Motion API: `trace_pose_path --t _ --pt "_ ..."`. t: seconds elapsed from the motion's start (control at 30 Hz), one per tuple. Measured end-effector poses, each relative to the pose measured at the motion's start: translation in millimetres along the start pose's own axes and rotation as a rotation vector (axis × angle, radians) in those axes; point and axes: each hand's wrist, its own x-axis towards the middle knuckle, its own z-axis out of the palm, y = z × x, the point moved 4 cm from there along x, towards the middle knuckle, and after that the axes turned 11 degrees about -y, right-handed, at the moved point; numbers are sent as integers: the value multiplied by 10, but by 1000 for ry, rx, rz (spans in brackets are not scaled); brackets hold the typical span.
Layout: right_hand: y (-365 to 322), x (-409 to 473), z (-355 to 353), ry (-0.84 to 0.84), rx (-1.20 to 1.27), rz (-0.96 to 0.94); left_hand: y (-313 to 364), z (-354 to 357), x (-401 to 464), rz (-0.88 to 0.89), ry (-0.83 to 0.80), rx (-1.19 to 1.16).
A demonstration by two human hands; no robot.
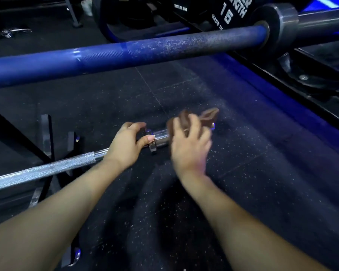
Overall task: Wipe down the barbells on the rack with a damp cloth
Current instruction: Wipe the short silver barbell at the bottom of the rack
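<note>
A chrome barbell (47, 171) lies low across the left, its knurled shaft running to a short sleeve end at the centre. My left hand (125, 147) grips the bar just inside the collar, thumb on top. My right hand (190, 147), blurred by motion, holds a brown cloth (200, 116) wrapped over the sleeve end of that bar. A blue barbell (110, 55) crosses the upper part of the view on the rack, its knurling dusted with white chalk towards the right.
A black weight plate (229, 14) marked 15 stands behind the blue bar near its grey sleeve (286, 18). Black rack uprights (45, 133) stand at the left. Speckled black rubber flooring (243, 173) lies below, with a black frame rail (301, 90) at the right.
</note>
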Motion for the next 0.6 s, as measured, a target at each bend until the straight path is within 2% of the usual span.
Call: trace_pose_path --t 0.07,0.17,0.23,0.37,0.53,0.6 --pt "-216 -157 88 -10 3 -132 44 -1 -149 77 164 62" --pt "-151 -113 73 -16 5 -210 18 80 -293 185 145 236" --pt "94 -6 -13 -17 11 -122 -11 111 -294 186 92 310" --pt "556 221 -170 -128 51 155 28 144 -225 106 121 224" --pt "476 212 -130 -108 25 219 57 105 -205 121 115 155" --pt "238 57 -43 -4 -26 116 73 94 -183 130 104 143"
